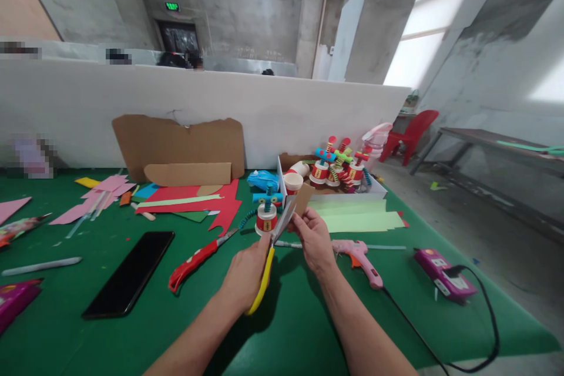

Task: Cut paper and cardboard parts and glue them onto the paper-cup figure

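Observation:
My left hand [247, 270] is closed round the yellow handles of a pair of scissors [263, 285], whose blades point up and to the right. Between finger and thumb, my right hand [314, 239] pinches a small piece of brown cardboard [303, 198] right beside the blades. Just behind the scissors stands a red-and-white paper cup figure [266, 220] with a blue crosspiece and a coiled paper arm. A pink hot glue gun [359, 255] lies to the right of my right hand. On the left lies a red-handled knife [198, 259].
A white box [339, 194] holds several finished cup figures. Pale green paper strips [356, 215], red paper [185, 200] and pink paper [99, 195] lie about. A black phone [130, 273] is at left; a purple power strip [445, 276] with its cable is at right. Cardboard [180, 144] leans on the white partition.

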Demonstrator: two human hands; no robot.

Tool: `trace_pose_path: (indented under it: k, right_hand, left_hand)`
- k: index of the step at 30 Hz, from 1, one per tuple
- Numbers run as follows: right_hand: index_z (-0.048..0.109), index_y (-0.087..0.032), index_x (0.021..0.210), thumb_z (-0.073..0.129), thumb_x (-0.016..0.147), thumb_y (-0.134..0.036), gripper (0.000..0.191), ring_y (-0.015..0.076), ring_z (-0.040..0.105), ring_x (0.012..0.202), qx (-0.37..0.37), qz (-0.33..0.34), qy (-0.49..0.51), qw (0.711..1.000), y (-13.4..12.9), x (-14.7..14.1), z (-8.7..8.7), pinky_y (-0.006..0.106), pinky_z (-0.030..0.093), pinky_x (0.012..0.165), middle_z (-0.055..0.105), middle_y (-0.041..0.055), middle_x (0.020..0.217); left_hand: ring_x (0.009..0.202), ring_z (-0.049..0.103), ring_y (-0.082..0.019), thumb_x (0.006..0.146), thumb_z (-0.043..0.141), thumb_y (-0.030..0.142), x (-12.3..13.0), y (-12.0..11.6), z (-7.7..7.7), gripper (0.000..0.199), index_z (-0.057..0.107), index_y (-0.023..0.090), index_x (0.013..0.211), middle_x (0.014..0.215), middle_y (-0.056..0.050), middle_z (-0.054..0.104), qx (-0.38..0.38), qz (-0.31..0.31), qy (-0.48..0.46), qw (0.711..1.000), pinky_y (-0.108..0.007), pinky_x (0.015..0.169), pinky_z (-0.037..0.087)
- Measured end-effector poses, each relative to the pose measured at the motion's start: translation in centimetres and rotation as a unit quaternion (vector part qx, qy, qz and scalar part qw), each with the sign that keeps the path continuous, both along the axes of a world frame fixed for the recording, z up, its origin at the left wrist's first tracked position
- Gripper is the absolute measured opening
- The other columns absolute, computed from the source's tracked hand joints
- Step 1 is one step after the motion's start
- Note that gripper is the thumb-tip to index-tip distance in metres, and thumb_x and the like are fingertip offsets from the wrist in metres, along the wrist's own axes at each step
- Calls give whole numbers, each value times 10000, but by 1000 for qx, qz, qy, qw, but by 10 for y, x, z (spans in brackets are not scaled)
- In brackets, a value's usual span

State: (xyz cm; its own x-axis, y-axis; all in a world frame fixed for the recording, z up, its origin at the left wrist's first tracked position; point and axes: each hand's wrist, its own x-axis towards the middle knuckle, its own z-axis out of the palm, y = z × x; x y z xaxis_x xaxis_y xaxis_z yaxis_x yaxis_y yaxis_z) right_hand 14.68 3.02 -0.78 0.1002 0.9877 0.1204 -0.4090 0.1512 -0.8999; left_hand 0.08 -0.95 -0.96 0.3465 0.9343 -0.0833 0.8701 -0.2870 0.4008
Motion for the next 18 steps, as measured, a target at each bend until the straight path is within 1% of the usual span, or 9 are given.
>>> trace_pose_path:
  k: [4, 7, 14, 18]
  right_hand:
    - [611, -186, 798, 761, 619, -367, 295, 121, 602, 595, 5, 1, 4, 1000, 0, 0, 0, 211, 453, 487, 673, -10, 718]
    - [613, -188, 794, 757, 626, -360, 280, 117, 599, 590, 10, -1, 7, 1000, 0, -1, -1, 208, 450, 485, 669, -15, 707]
    - [613, -188, 795, 738, 649, -346, 249, 113, 594, 587, 21, -6, 4, 1000, 1, -1, -4, 212, 456, 498, 670, -16, 715]
    - [616, -185, 809, 741, 641, -342, 262, 112, 595, 587, 17, -7, 10, 1000, 1, -2, -3, 208, 455, 492, 674, -14, 722]
  left_hand:
    - [728, 626, -200, 825, 399, 120, 1, 1, 0, 392, 361, 196, 1209, 882, -62, 644, -4, 0, 23, 1000, -259, 589, 366]
    - [743, 629, -208, 834, 392, 124, 1, 0, 0, 397, 345, 190, 1223, 874, -62, 644, -2, 1, 29, 1000, -267, 602, 374]
    - [739, 634, -207, 841, 386, 122, 2, 0, 2, 379, 350, 191, 1212, 864, -58, 645, -2, 7, 28, 1000, -266, 594, 367]
    - [718, 627, -200, 829, 405, 121, 1, 0, 0, 419, 331, 196, 1234, 851, -51, 644, 0, 3, 20, 1000, -262, 592, 367]
